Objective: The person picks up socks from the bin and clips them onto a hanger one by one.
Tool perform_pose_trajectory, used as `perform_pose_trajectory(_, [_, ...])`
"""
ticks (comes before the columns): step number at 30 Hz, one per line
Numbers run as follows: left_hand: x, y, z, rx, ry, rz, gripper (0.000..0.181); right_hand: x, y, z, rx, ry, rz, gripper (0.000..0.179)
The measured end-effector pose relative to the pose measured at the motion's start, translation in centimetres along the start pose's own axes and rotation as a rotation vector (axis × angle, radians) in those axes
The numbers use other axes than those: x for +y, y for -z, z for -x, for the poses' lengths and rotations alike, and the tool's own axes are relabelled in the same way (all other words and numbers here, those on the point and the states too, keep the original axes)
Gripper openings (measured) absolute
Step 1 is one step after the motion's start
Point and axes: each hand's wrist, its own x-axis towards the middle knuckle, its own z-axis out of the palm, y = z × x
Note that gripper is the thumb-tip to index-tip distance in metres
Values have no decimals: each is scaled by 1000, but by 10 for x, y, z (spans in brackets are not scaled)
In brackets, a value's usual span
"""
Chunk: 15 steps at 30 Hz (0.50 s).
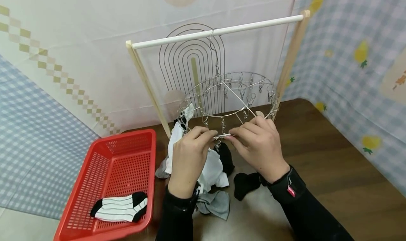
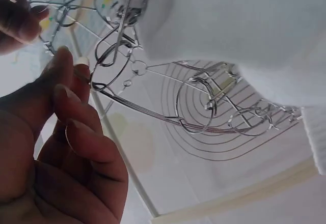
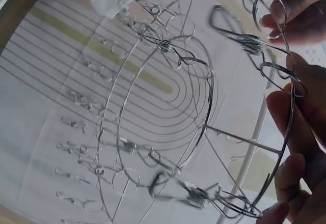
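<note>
A round metal sock-drying hanger [image 1: 241,72] with small wire clips hangs from a white rod. My left hand [image 1: 190,160] pinches the near side of its rim between thumb and fingers. Just to the right, my right hand [image 1: 261,145] pinches the same rim; in the right wrist view its fingers [image 3: 290,114] lie along the wire. Between the hands a clip [image 1: 223,124] dangles from the ring. White fabric [image 1: 174,142] hangs at the hanger's left side, partly behind my left hand; it also fills the upper right of the left wrist view.
Below the hanger are white cloth [image 1: 211,167], a black sock [image 1: 225,158], a grey sock [image 1: 215,204] and another black sock [image 1: 246,185]. A red basket [image 1: 152,170] at left holds a striped sock [image 1: 118,208]. A wooden-legged rack [image 1: 293,54] supports the white rod [image 1: 177,39].
</note>
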Motion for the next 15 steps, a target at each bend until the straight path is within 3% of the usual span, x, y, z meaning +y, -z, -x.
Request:
perform_pose_trajectory(6, [-6, -2, -2, -9, -9, 2, 7, -8, -4, 2, 73, -18, -33, 28])
perform_pose_trajectory(10, [-8, 0, -1, -10, -12, -19, 7, -24, -10, 16, 150, -11, -150, 31])
perform_pose_trajectory(12, [-10, 1, 0, -8, -11, -36, 11, -34, -15, 27, 106, -22, -193, 28])
perform_pose_trajectory(15, [-12, 4, 1, -6, -7, -51, 15, -47, -24, 39, -56, -118, -202, 28])
